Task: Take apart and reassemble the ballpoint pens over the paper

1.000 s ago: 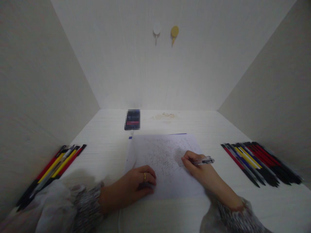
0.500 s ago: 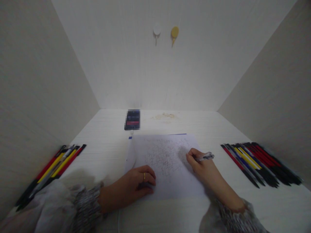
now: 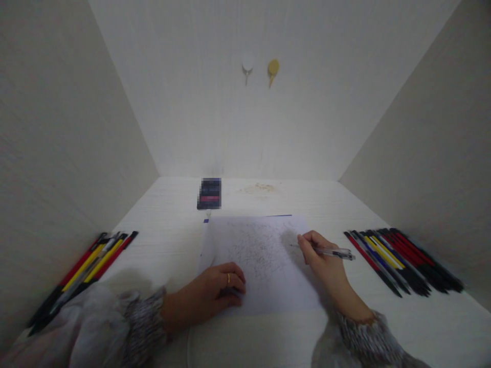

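With my right hand (image 3: 322, 255) I pinch the clear pen (image 3: 335, 252) slantwise, its tip over the paper (image 3: 268, 301) on the table (image 3: 164, 209), perhaps for steering it finely. My left hand (image 3: 215, 289) lies half curled on the paper's near left part, probably against sliding (whether the fingers hide something, I cannot tell). More pens (image 3: 402, 260) lie right, likely for easy reach.

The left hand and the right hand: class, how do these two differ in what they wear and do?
The left hand wears a gold-coloured ring; the right hand shows none. The right hand pinches a clear-barrelled pen, while the left hand rests over the near left corner of the paper. Both come out of gathered grey cuffs.
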